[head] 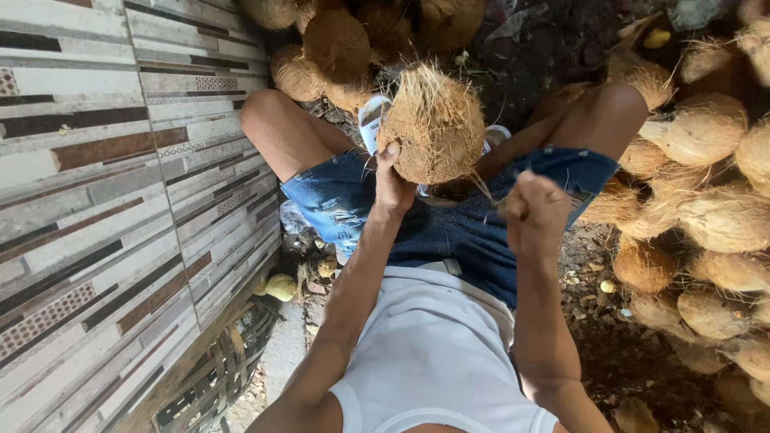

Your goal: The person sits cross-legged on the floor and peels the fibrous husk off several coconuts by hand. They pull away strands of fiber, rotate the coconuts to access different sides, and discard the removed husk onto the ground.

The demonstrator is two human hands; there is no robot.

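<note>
Coconut held over the lap

Left hand (391, 183) grips a husked, fibrous coconut (433, 124) from below, thumb against its side, holding it up between the knees above the denim shorts (449, 228). Right hand (533, 210) is a closed fist just right of the coconut, apart from it; whether it pinches a husk fibre cannot be told. Coconut piles (706, 200) lie right and ahead; a tiled wall (120, 200) stands left.

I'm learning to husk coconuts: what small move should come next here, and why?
Probably pull the right hand further back: it is fisted around fibre strands that run to the husky coconut, which the left hand braces from below.
</note>
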